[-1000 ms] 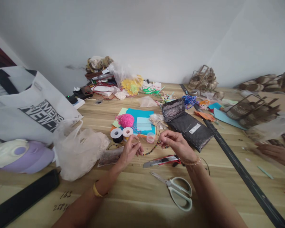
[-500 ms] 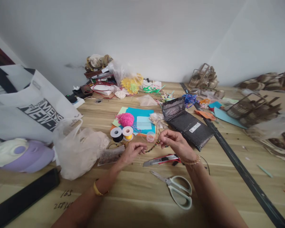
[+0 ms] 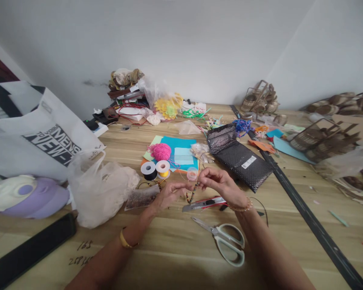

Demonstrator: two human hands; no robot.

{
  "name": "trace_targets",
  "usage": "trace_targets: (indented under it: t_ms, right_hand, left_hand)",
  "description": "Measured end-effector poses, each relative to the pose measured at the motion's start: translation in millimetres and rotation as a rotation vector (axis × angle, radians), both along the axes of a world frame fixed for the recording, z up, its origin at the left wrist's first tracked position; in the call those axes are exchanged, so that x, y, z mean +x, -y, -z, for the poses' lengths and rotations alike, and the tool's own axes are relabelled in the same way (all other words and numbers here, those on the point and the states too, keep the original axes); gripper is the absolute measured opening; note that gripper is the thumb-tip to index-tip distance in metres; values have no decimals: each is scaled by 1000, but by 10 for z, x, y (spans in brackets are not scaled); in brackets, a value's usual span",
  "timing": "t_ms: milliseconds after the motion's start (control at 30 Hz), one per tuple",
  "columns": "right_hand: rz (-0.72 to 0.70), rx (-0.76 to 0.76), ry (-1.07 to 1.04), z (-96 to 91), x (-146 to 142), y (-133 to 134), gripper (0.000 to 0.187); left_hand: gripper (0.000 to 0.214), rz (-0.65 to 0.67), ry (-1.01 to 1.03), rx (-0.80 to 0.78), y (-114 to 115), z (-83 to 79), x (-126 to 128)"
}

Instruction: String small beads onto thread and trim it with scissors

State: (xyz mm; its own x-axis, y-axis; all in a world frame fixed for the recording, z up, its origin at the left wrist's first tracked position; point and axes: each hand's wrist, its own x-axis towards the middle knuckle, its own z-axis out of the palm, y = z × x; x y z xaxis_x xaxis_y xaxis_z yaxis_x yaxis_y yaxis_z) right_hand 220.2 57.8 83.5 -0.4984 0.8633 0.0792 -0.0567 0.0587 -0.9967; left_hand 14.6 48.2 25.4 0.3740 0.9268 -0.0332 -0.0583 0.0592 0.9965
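My left hand [image 3: 168, 194] and my right hand [image 3: 219, 183] meet above the wooden table [image 3: 157, 249], fingertips pinched close together. Between them hangs a short beaded strand [image 3: 192, 193], multicoloured, drooping down from the pinch. Both hands hold it. Just beneath lies a utility knife [image 3: 203, 204], and white-handled scissors [image 3: 226, 241] lie nearer to me. A small bag of brown beads [image 3: 140, 197] sits by my left hand. A black spool [image 3: 148, 170] and a yellow spool [image 3: 162, 168] stand just beyond.
A crumpled plastic bag [image 3: 98, 187], a white printed tote [image 3: 39, 141] and a black phone [image 3: 30, 251] lie on the left. Pink yarn [image 3: 161, 152] rests on blue paper. A black mesh pouch [image 3: 240, 159], a long black rail [image 3: 302, 209] and woven baskets [image 3: 320, 139] are on the right.
My hands have drawn closer together. The beaded strand, stretched between them before, now hangs down in a loop. Another person's hand at the right edge has gone from view.
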Motion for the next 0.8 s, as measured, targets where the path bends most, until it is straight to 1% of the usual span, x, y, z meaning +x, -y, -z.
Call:
trace_targets:
  t_ms: [100, 267, 400, 500, 600, 800]
  right_hand:
    - [3, 1, -9, -21, 8, 14, 25]
    - [-9, 34, 33, -58, 18, 26, 24]
    - [-32, 51, 96, -42, -21, 16, 26]
    - [-27, 37, 103, -12, -56, 4, 28]
    - [-43, 18, 90, 26, -75, -13, 29]
    - [8, 34, 102, 67, -87, -52, 31]
  left_hand:
    - [26, 72, -58, 39, -28, 58, -11]
    - [32, 78, -57, 43, -65, 111, -38]
    - [31, 113, -36, 40, -42, 116, -54]
    - [31, 172, 8, -11, 1, 105, -48]
    - [27, 203, 25, -40, 41, 76, -19]
    - [26, 150, 18, -64, 40, 64, 23]
